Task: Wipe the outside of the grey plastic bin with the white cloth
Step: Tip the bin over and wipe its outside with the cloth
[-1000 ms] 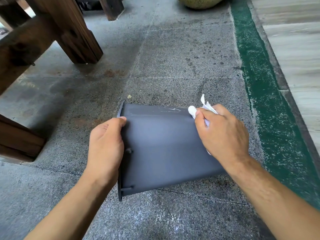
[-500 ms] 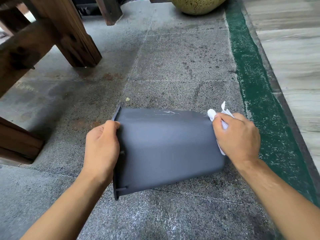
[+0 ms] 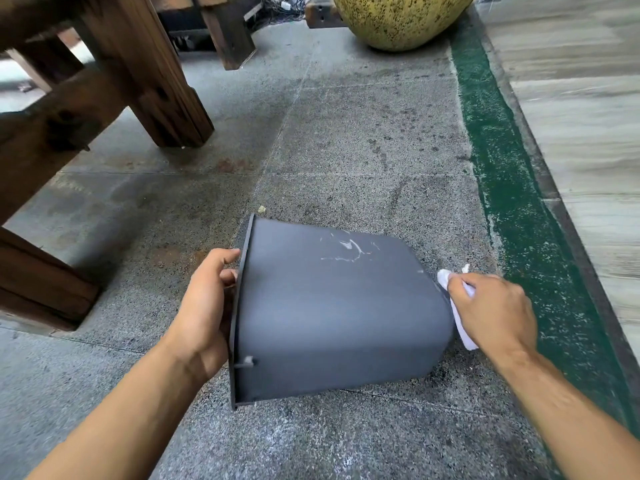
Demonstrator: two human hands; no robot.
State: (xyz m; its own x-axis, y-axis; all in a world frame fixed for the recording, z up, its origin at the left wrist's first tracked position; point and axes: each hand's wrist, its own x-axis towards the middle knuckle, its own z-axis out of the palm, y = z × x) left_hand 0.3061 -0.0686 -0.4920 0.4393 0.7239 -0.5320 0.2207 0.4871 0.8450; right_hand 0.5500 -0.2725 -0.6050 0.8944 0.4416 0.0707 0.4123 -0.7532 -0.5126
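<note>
The grey plastic bin [image 3: 332,317] lies on its side on the stone floor, its rim to the left and its base to the right. White scuff marks show on its upper far side. My left hand [image 3: 204,313] grips the rim at the open end. My right hand [image 3: 491,313] holds the crumpled white cloth [image 3: 462,323] pressed against the bin's base end; most of the cloth is hidden under my fingers.
Dark wooden table legs [image 3: 152,95] and beams stand to the left and far left. A large speckled yellow pot [image 3: 398,19] sits at the far end. A green painted strip [image 3: 519,216] runs along the right, with pale wooden boards [image 3: 588,133] beyond it.
My right hand has slid the cloth rightward across the bin's upper side to its base end. The bin has turned a little, showing the scuff marks more. My left hand stays on the rim.
</note>
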